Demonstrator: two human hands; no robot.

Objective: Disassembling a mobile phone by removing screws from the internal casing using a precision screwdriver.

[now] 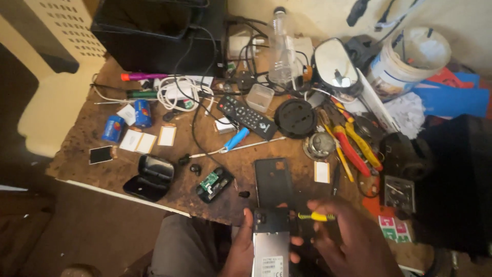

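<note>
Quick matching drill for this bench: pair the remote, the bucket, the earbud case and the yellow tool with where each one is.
1 remote
2 bucket
3 earbud case
4 yellow tool

a in the right hand
b bench's far right
c lying open near the front edge
d mid-bench, beside the round black lid

Pairs: 1-d, 2-b, 3-c, 4-a

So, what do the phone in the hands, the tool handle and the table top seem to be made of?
Phone: its open back looks like bare metal, grey and dully shiny; the upper part looks like black plastic. The left hand holds it.
Tool handle: probably plastic or rubber, matte yellow with ridges, in the right hand.
Table top: seemingly wood or board, brown, worn and stained, with a pale edge.
</note>
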